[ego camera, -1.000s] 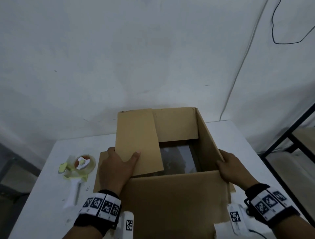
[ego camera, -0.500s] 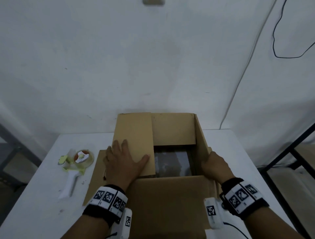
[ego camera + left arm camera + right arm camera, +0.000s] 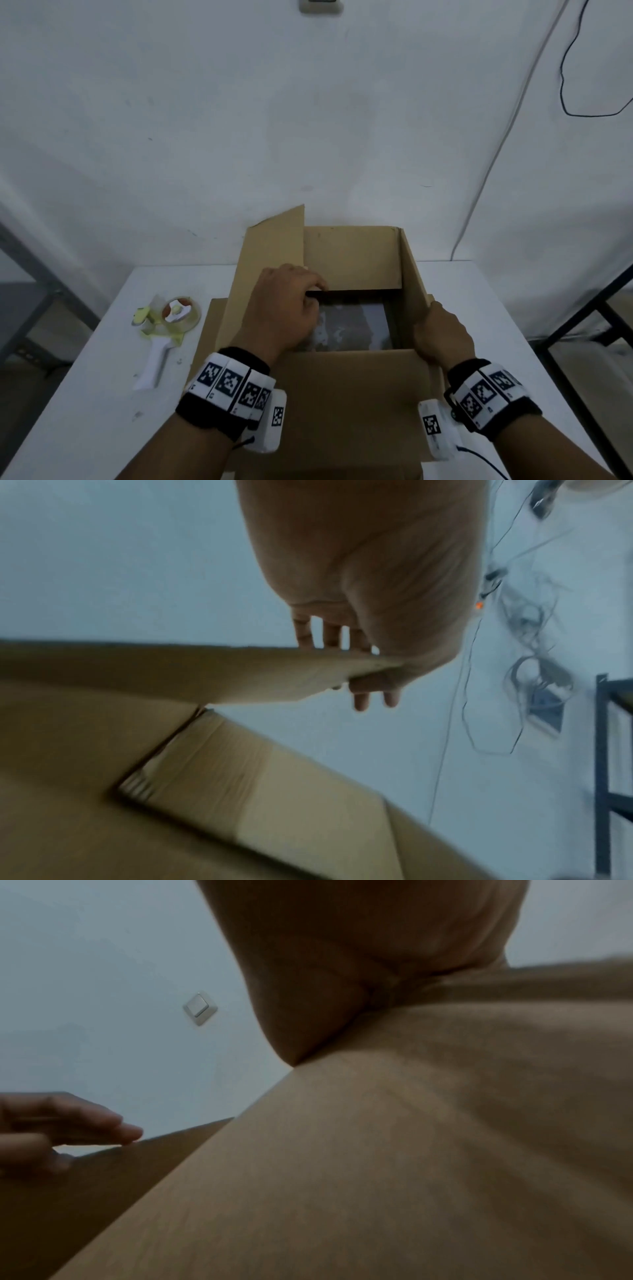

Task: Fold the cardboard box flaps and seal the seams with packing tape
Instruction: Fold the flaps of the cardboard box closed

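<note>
An open brown cardboard box (image 3: 342,394) stands on a white table (image 3: 85,411). My left hand (image 3: 287,308) grips the free edge of the left flap (image 3: 274,246), which tilts up; in the left wrist view the fingers (image 3: 329,634) lie over that flap (image 3: 171,669) with others curled under it. At the near right corner my right hand (image 3: 442,332) holds the upright right flap (image 3: 411,270). The palm (image 3: 342,988) rests against cardboard (image 3: 411,1150) in the right wrist view, with its fingers hidden. A tape dispenser (image 3: 168,322) lies on the table left of the box.
The far flap (image 3: 352,260) stands against the white wall. The box's shiny bottom (image 3: 349,325) shows inside. A dark metal rack (image 3: 582,308) stands right of the table, and a grey shelf frame (image 3: 34,274) at left. Cables (image 3: 568,85) hang on the wall.
The left flap has come up from lying over the opening. My left hand went from pressing flat on it to gripping its free edge. The right hand stayed on the right flap.
</note>
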